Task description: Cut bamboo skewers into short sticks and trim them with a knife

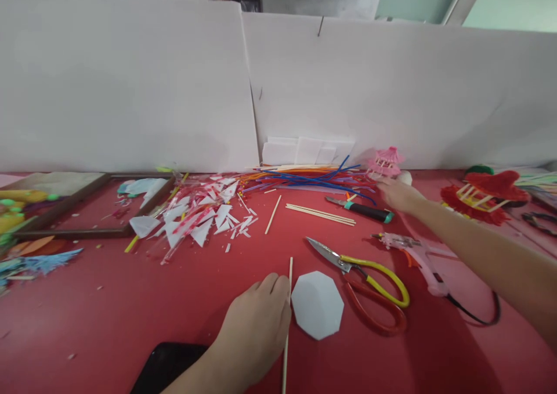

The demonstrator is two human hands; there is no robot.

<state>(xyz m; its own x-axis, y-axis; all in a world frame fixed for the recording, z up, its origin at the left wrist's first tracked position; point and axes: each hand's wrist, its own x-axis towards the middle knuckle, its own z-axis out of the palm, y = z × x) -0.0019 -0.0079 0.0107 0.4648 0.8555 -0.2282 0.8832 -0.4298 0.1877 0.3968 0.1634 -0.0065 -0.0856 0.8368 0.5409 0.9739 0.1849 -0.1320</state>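
My left grip (256,324) lies slack, holding nothing, beside the stick (289,301), which points away from me. Right grip (398,194) reaches the pink model (385,162); I cannot tell its closure

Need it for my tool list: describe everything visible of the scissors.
The scissors lie flat on the red table, blades together, tips pointing left and away. Blades look bare grey metal; one big loop handle is yellow, the other red, seemingly coated. They rest just right of the white octagon, no hand touching them, glue gun beyond.
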